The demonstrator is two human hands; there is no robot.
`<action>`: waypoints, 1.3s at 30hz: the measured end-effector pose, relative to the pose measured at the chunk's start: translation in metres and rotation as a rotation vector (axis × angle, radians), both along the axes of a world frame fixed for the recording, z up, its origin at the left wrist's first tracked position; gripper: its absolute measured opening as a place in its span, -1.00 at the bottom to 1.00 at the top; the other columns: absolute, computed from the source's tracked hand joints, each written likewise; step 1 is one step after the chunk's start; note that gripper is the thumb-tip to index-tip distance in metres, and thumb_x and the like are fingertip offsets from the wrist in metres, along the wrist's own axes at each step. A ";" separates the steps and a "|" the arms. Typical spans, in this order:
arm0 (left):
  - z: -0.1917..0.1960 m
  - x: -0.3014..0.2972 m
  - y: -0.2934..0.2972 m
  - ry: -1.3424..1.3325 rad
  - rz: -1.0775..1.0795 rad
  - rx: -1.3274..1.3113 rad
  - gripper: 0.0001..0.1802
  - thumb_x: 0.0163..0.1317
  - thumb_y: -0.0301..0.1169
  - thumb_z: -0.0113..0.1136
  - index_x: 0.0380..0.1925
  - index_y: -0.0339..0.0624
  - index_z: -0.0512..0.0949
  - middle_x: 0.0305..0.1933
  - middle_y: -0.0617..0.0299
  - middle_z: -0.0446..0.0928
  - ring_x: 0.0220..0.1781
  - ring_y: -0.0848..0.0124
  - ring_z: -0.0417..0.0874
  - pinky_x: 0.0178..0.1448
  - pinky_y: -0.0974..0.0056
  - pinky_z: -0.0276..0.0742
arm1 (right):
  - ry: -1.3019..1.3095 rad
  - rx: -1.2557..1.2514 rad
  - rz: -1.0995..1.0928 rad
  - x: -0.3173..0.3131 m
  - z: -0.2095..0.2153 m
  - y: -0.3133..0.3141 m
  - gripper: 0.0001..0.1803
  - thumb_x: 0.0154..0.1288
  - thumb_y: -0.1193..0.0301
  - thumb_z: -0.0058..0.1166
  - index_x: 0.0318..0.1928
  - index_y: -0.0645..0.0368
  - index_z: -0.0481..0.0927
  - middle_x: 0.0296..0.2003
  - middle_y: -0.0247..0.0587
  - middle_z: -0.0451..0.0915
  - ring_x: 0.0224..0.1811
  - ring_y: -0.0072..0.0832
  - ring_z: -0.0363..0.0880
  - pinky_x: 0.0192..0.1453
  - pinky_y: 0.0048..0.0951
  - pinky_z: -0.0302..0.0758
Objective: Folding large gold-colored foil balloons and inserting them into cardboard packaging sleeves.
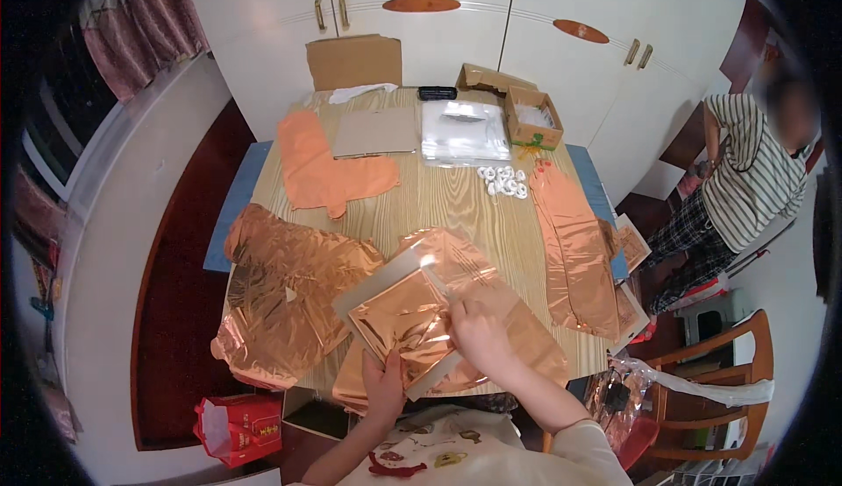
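Work judged midway: folded copper foil sheet (399,319) on a grey card (379,282) at table's (456,201) near edge, left hand (383,387) pinching its lower edge, right hand (478,332) closed on its right side; loose foil pieces (285,297) and (574,249) unhandled alongside.

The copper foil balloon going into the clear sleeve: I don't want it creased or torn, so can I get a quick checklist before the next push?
1. Left hand grips the near edge of the clear sleeve: ok.
2. Right hand on the copper foil balloon at the sleeve's right side: ok.
3. Foil lying flat inside: not ok, it looks wrinkled.
4. Sleeve mouth fully open: cannot tell, glare hides it.
5. Room on the wooden table ahead of the sleeve: ok, bare wood there.
6. Crumpled foil piece at left kept apart from the sleeve: cannot tell, edges look close.
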State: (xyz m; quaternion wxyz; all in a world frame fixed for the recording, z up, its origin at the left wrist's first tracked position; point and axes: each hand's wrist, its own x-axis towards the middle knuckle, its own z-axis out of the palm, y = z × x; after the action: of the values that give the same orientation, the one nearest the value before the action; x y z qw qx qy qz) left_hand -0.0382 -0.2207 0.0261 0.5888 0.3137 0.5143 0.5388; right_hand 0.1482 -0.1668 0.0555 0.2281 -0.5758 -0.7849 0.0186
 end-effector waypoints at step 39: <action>0.006 0.014 0.000 0.541 -0.114 0.370 -0.73 0.40 -0.40 0.03 -0.04 -0.38 0.35 -0.26 0.01 0.52 -0.24 0.23 0.54 -0.12 0.15 0.44 | -0.109 0.144 -0.045 -0.019 0.024 0.017 -0.87 0.11 0.46 0.09 -0.31 0.19 0.45 -0.41 -0.16 0.51 -0.32 -0.29 0.60 -0.36 -0.35 0.59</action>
State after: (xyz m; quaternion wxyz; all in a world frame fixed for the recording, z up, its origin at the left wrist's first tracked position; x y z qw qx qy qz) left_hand -0.0246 -0.2203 0.0321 0.3933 0.5751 0.5271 0.4865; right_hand 0.1290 -0.1501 0.0795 0.2263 -0.5757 -0.7822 -0.0745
